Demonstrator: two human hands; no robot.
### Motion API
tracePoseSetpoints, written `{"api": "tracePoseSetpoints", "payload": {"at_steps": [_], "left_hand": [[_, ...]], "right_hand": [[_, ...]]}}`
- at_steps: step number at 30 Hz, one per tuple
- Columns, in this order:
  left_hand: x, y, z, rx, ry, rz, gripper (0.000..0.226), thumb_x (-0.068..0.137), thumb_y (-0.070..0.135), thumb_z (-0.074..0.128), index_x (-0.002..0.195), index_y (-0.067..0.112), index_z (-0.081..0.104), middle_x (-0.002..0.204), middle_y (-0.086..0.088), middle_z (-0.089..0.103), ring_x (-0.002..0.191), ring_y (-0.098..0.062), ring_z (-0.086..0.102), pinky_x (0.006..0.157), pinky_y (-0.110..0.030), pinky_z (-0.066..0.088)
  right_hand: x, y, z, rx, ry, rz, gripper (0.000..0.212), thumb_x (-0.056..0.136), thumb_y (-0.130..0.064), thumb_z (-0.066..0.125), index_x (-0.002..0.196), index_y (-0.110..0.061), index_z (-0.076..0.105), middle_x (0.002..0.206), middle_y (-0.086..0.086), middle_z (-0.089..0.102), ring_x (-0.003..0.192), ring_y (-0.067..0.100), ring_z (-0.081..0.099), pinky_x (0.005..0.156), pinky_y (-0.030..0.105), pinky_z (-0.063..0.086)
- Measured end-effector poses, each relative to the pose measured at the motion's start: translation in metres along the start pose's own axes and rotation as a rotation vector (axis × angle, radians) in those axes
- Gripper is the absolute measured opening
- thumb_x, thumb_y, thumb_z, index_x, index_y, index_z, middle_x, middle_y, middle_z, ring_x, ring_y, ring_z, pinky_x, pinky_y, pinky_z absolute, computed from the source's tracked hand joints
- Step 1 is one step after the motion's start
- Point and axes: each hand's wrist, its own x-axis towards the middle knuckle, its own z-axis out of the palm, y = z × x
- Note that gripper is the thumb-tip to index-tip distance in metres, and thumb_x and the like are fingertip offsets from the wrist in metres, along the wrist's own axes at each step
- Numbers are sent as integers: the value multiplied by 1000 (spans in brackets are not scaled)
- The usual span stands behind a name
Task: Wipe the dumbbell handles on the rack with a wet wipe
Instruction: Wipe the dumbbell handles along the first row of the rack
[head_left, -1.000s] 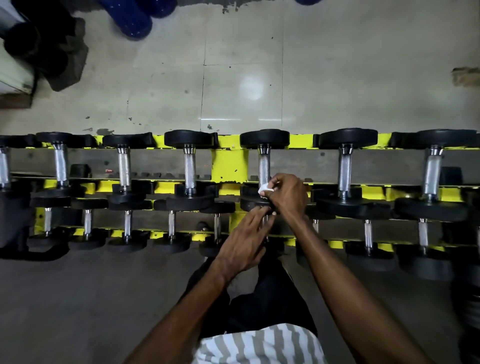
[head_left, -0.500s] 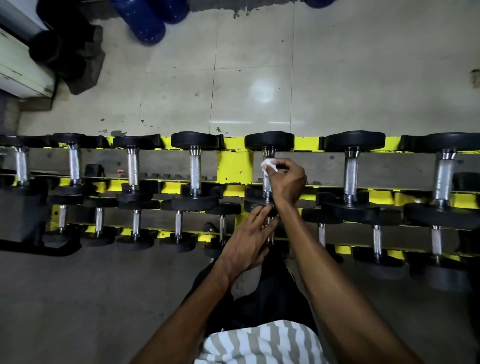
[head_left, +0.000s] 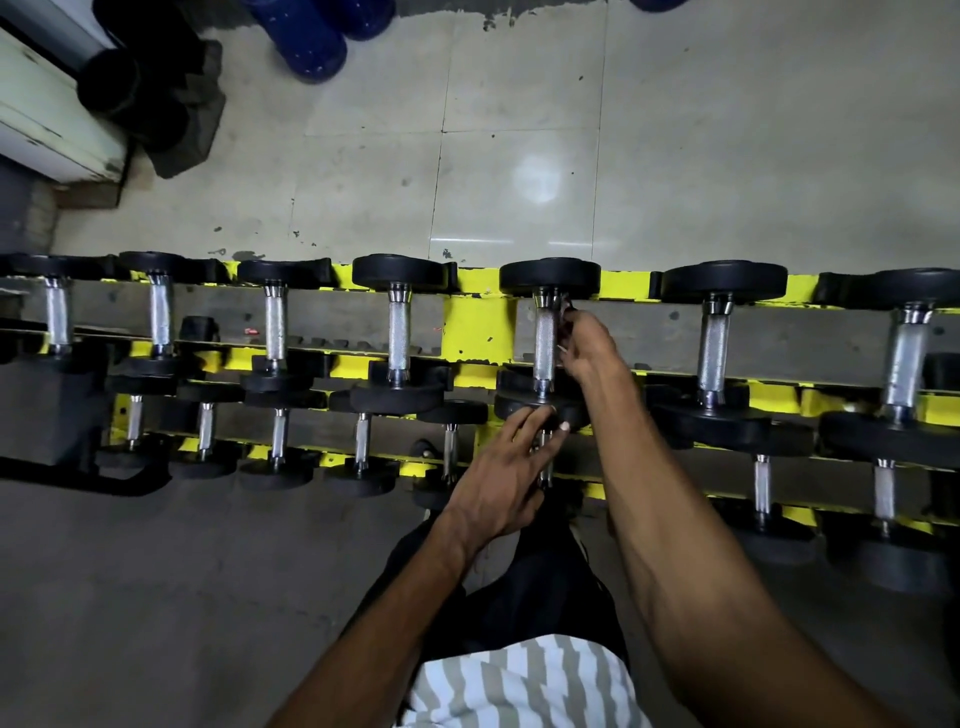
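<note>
Since half a second ago my right hand (head_left: 589, 348) has slipped off the handle (head_left: 544, 338) to its right side, at centre frame. Its fingers curl round the wet wipe (head_left: 560, 348), of which only a pale sliver shows. My left hand (head_left: 496, 480) lays straight fingers on the dumbbell's near head (head_left: 540, 408) and grips nothing. I'd wrap the wipe right round the knurled steel and twist along it while the left steadies. The yellow rack (head_left: 470, 332) stands on a glossy tile floor (head_left: 519, 130), with blue cylinders (head_left: 311, 36) at upper left.

A gym: dumbbells (head_left: 397, 332) fill a yellow two-tier rack (head_left: 472, 332) on a tiled floor (head_left: 519, 130).
</note>
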Motion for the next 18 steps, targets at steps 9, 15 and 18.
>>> {"api": "tracePoseSetpoints", "payload": {"at_steps": [9,15,18], "left_hand": [[1,0,-1,-15,1,2,90,77,23,68,159,17,31,162,-13,20,150,-31,17,114,-41,40],[1,0,-1,-32,-9,-10,91,78,24,68,159,18,30,163,-12,20,151,-31,18,106,-41,48],[1,0,0,-36,-16,-11,91,78,24,66,160,17,28,163,-13,19,151,-31,18,106,-41,47]], "right_hand": [[80,21,-18,-23,-162,-18,76,65,-30,75,135,-8,58,104,9,63,96,26,60,93,33,48],[-15,0,-16,-81,51,-269,4,84,-19,75,86,-20,71,85,-2,70,76,8,59,66,19,47],[-22,-4,-22,-275,105,-365,19,82,-24,80,95,-11,74,86,1,72,67,2,59,58,16,45]]}}
